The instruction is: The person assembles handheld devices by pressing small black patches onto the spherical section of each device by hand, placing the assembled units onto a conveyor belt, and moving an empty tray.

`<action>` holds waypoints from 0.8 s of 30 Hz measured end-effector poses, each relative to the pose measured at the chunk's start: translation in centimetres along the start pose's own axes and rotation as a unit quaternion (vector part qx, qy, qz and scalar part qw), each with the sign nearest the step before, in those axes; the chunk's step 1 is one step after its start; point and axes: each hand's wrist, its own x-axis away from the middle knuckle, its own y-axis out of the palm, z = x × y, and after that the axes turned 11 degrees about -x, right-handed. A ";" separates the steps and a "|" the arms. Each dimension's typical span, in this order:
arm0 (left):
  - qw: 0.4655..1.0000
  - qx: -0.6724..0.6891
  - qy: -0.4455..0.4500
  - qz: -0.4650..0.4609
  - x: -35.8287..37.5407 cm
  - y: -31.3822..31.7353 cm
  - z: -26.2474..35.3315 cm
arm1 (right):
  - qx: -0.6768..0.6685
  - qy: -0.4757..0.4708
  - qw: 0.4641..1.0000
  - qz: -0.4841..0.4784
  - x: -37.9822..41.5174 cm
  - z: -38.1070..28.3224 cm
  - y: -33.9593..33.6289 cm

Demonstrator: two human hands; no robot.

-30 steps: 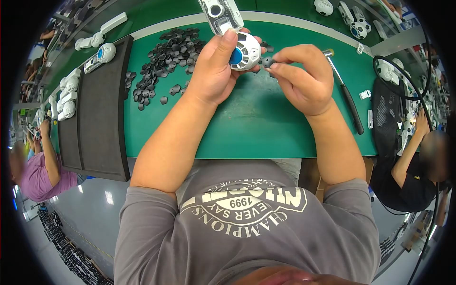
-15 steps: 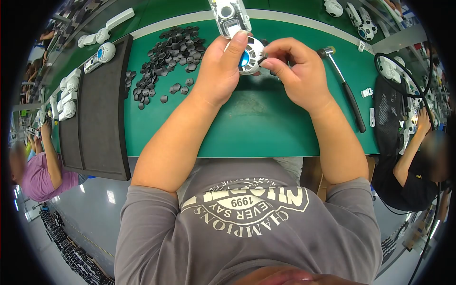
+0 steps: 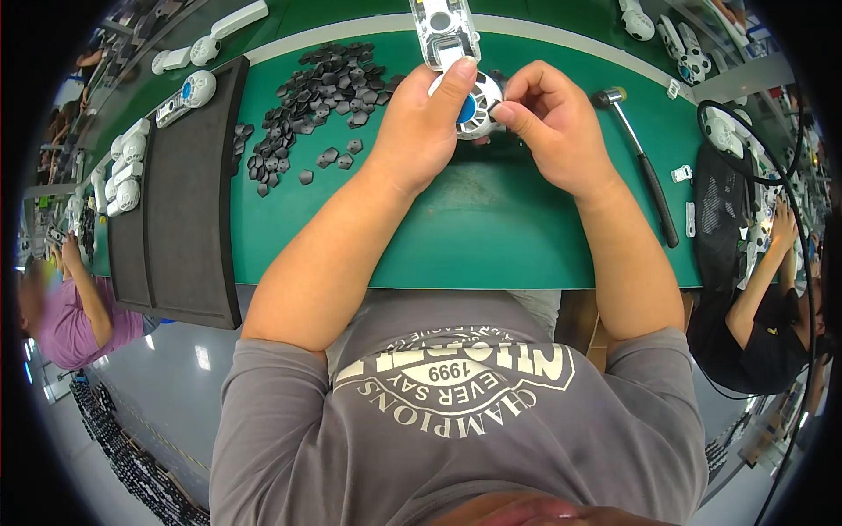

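My left hand [image 3: 419,130] is wrapped round a white device [image 3: 445,44] with a long flat body and a round, ball-patterned end [image 3: 482,92]. The thumb presses beside the blue disc at the middle of that end. My right hand [image 3: 554,123] is closed in a pinch at the right edge of the round end, and a small black piece shows at its thumb tip, partly hidden by the fingers. To the left of my hands lies a heap of black pentagonal pieces [image 3: 329,92], with several loose ones nearer me.
A hammer [image 3: 645,167] with a black handle lies at the right, near small white parts [image 3: 681,174]. A dark foam tray [image 3: 189,193] stands on the left, one white device [image 3: 197,88] on its far end. A black cable [image 3: 772,180] hangs at the right. Co-workers sit on both sides.
Both hands and the device have shifted slightly to the right in view. The right fingertips remain at the edge of the round end, with the thumb now closer against it.
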 end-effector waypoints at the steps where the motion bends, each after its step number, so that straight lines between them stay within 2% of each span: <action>1: 1.000 -0.014 -0.003 0.005 0.0 0.1 0.0 | 0.010 0.004 1.000 0.001 0.0 0.1 -0.1; 4: 0.999 -0.042 -0.007 0.017 0.1 0.2 0.0 | 0.016 0.000 1.000 -0.009 -0.1 0.5 -0.3; 15: 0.999 0.030 0.015 0.011 0.6 0.5 0.2 | 0.041 -0.023 0.999 -0.015 -0.3 0.5 0.1; 18: 0.999 -0.028 0.039 0.004 0.9 0.9 0.0 | 0.054 -0.048 0.997 -0.017 0.1 0.4 -0.3; 21: 0.997 -0.063 0.044 0.007 0.7 0.7 0.2 | 0.055 0.007 0.997 -0.047 -0.2 0.1 -1.1; 22: 0.997 -0.070 0.037 0.015 0.4 0.4 0.4 | 0.056 0.001 0.997 -0.045 -0.6 0.0 -1.4; 24: 0.996 -0.077 0.031 0.020 0.4 -0.1 1.6 | 0.051 0.014 0.998 0.020 -1.6 0.2 -1.5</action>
